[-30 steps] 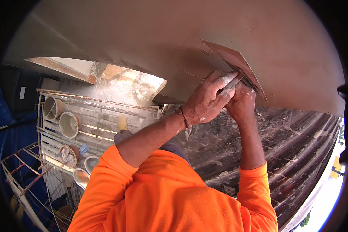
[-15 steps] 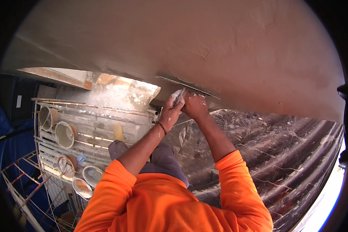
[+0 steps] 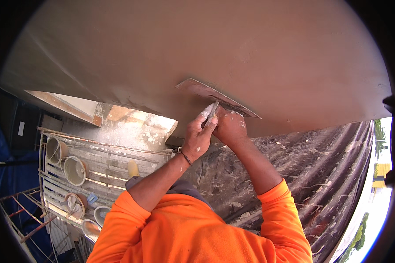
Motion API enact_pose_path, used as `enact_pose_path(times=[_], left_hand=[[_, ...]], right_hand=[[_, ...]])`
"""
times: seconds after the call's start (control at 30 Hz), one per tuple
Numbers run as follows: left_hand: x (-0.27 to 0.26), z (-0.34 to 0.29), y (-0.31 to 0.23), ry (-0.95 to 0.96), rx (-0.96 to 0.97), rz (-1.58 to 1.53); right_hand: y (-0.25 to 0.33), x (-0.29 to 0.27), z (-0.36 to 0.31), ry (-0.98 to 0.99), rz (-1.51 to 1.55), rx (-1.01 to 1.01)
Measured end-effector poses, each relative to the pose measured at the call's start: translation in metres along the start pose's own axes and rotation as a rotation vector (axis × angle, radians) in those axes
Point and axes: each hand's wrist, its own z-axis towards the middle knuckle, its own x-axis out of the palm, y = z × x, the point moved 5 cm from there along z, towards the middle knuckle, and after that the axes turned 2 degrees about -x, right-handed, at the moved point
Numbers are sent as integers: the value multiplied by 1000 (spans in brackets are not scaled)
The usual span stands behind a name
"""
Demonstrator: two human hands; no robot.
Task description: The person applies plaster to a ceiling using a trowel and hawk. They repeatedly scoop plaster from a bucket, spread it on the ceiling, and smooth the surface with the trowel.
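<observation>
A rectangular plastering trowel [image 3: 197, 89] lies with its long blade against, or just off, the smooth brown plastered wall [image 3: 250, 48]. My right hand [image 3: 231, 127] is closed around its handle, which the fingers hide. Close beside it, touching or nearly so, my left hand [image 3: 197, 136] pinches a thin grey strip-like tool [image 3: 213, 109] between thumb and fingers. The strip's upper end reaches toward the underside of the trowel; its exact kind is unclear. Pale plaster smears cover the fingers of both hands.
Below left, a slatted scaffold platform [image 3: 114, 168] with rusty rails carries several buckets, including a pale one [image 3: 75, 171]. My yellow boot [image 3: 133, 168] rests on the slats. A dark, plaster-spotted sheet [image 3: 285, 171] hangs in folds on the right.
Both hands and the trowel have shifted slightly right and down in the picture. More of the blade's face shows now. The ridges in the plaster above are fainter, and my view has shifted.
</observation>
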Motion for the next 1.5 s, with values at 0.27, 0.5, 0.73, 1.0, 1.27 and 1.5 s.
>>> enact_pose_path(times=[0.27,0.5,0.73,1.0,1.27,1.5], left_hand=[[51,15,-134,-20,290,314],[135,20,-208,-57,553,522],[172,-16,-197,149,589,449],[-51,-114,57,131,-159,652],[-384,-352,132,-518,-756,1242],[-440,-552,67,-818,-1125,1320]], right_hand=[[8,-135,-9,-277,215,-63],[-39,-213,-49,-578,514,-92],[-86,-182,-118,-920,1002,182],[-4,112,-105,49,179,92],[-1,311,-9,377,46,-27],[-19,336,28,394,-10,-13]])
